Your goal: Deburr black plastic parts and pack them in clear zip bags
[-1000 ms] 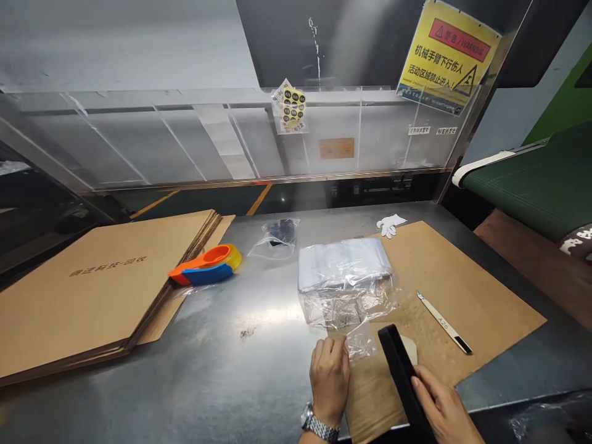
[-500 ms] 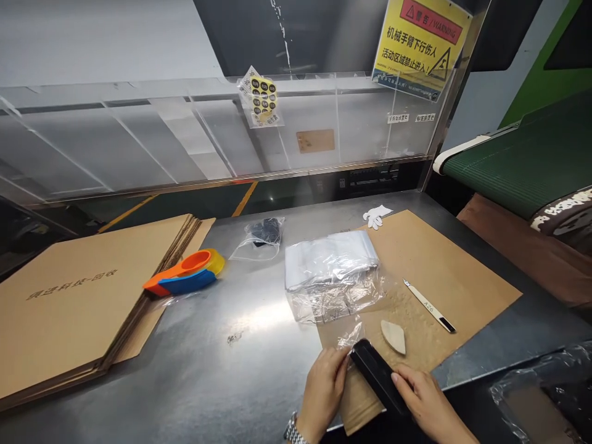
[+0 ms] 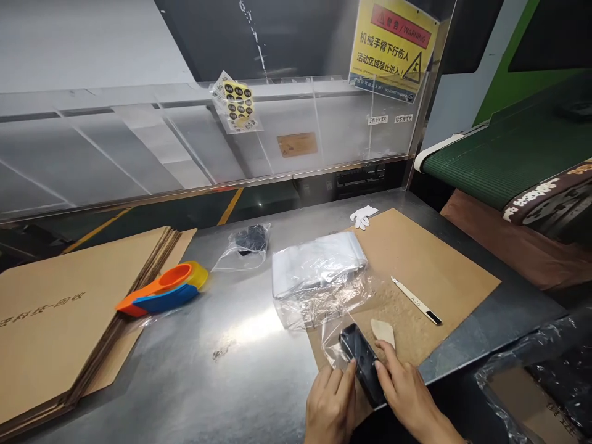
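Observation:
A black elongated object (image 3: pixel 359 354) lies inside a clear plastic bag (image 3: pixel 331 340) at the near edge of the brown board. My left hand (image 3: pixel 329 398), fingers curled, pinches the bag along the object's left side. On the other side, my right hand (image 3: pixel 407 388) grips the black object with its thumb, the index finger reaching toward a beige curved piece (image 3: pixel 383 331). A white knife marked A26 (image 3: pixel 416 300) rests on the brown board (image 3: pixel 416 253). Behind my hands is a stack of clear plastic bags (image 3: pixel 319 262).
Flat cardboard sheets (image 3: pixel 60 320) are stacked at left, with an orange, blue and yellow tape dispenser (image 3: pixel 166 290) beside them. A bagged dark item (image 3: pixel 251 239) and a white glove (image 3: pixel 363 216) lie farther back. A green conveyor (image 3: pixel 513 154) is at right.
The black object now lies inside the clear bag, farther left. My left hand has turned knuckles up over the bag, and my right index finger has stretched forward. The whole view has shifted.

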Tool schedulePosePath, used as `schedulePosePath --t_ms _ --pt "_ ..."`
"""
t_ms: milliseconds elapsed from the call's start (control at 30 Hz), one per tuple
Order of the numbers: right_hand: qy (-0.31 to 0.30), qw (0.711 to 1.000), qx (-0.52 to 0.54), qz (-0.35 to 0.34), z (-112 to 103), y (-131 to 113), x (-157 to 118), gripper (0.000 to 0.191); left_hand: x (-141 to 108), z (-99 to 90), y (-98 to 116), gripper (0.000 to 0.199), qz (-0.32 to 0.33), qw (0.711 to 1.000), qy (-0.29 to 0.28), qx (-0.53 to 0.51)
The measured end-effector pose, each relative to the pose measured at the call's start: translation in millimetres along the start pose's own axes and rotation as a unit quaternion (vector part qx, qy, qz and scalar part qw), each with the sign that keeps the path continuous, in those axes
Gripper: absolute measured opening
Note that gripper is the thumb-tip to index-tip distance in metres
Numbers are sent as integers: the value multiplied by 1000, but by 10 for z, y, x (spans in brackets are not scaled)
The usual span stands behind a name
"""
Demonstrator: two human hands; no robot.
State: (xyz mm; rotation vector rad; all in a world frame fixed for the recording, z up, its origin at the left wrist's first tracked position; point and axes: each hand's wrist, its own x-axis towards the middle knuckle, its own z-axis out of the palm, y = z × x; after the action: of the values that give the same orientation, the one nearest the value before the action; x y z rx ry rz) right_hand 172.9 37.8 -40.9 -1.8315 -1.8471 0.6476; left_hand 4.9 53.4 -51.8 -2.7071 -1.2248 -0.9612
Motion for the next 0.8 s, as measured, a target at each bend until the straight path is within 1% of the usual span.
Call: schedulePosePath --t_ms 67,167,233,300,367,467,567,600,633,667,700,733,767,800 --pt "-6 1000 14 -5 -57 -108 23 33 28 -61 39 28 11 1000 5 -15" --pt "-19 999 28 -15 -200 -274 80 27 123 -168 70 27 2 1000 0 -28" --pt "-33 998 42 -22 -330 -343 154 29 211 -263 45 24 -19 999 -15 -48" --pt "-67 994 72 -43 -477 -378 251 31 311 -375 -3 21 -51 995 -21 -80" --pt "-97 987 109 -68 -634 -396 341 30 424 -496 -45 19 -79 990 -26 -116" --pt "-91 980 153 -85 -875 -418 393 23 624 -658 -51 18 -86 984 -35 -151" --pt "-74 976 191 -79 -1088 -404 335 11 856 -748 25 17 -65 985 -19 -158" --pt "-76 970 217 -75 -1146 -379 302 16 937 -758 64 17 -58 985 -19 -162" --pt "-82 961 258 -63 -1195 -343 264 26 1018 -760 110 17 -53 984 -21 -169" --pt "-85 945 313 -42 -1235 -296 223 36 1099 -754 163 17 -51 982 -23 -180" --pt "-78 921 381 -10 -1264 -239 178 41 1179 -744 224 16 -50 980 -19 -193" --pt "-57 891 449 29 -1283 -176 128 39 1256 -728 295 16 -50 977 -13 -207" --pt "-23 861 503 71 -1291 -110 73 35 1328 -708 376 16 -47 974 -3 -223" --pt "19 837 535 110 -1288 -45 10 32 1394 -681 470 16 -39 969 11 -242"
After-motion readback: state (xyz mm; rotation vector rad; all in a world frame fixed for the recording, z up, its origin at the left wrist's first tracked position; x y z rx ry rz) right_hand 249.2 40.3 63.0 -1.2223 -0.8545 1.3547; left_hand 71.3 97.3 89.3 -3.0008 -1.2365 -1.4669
